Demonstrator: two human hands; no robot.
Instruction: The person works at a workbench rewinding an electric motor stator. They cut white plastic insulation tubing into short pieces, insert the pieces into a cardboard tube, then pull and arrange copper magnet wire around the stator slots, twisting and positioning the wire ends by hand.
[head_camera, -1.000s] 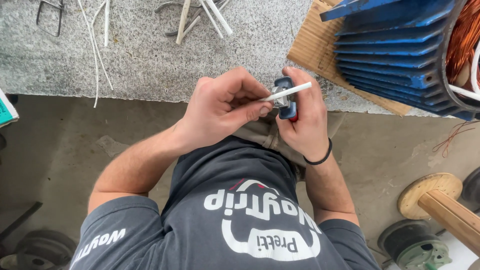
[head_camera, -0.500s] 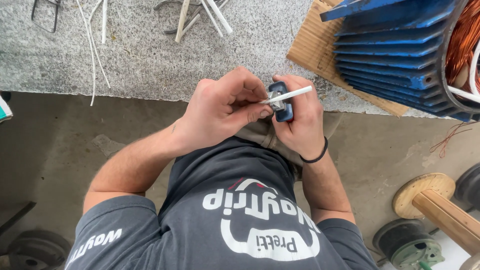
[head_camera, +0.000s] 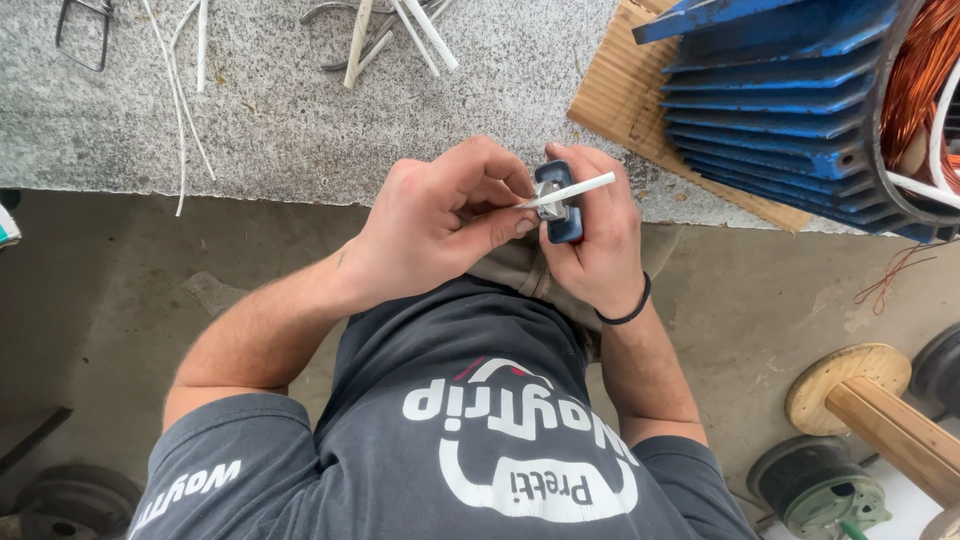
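Closest to us, our left hand (head_camera: 440, 220) pinches a white strip (head_camera: 572, 190) between thumb and forefinger. Our right hand (head_camera: 603, 245) is wrapped tight round a small blue-handled cutter (head_camera: 562, 208), with the strip lying across its metal head. Looks like we're mid-trim, and a clean cut needs that strip kept steady. Beyond, loose strips (head_camera: 425, 30) lie on the granite bench (head_camera: 250, 120), by the blue finned motor housing (head_camera: 780, 110). Versus half a second back, basically nothing's moved.

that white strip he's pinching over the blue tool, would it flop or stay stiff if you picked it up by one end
Probably fairly stiff: the white strip juts straight past the blue tool unsupported. Likely light, since the left hand pinches it with fingertips only. It looks flat, so rolling seems unlikely.
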